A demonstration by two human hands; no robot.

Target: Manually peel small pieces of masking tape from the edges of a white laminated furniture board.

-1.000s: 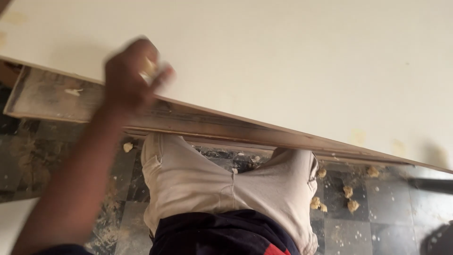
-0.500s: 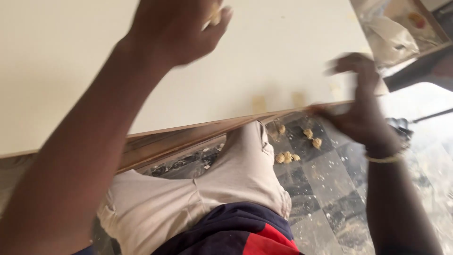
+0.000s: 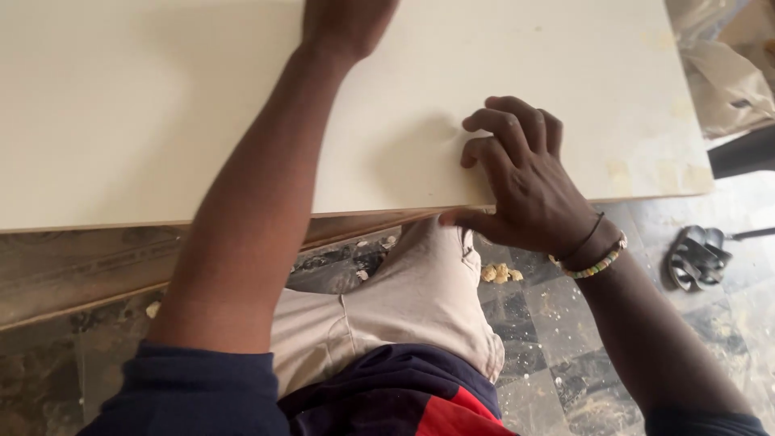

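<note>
One cream board (image 3: 161, 121) carries both hands. The right hand (image 3: 529, 182) curls over its near edge, fingers bent; the left hand (image 3: 347, 24) presses on top, its grip cut off from view.

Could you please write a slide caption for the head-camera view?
Both hands on a cream board: left hand flat on top, right hand gripping its near edge.
</note>
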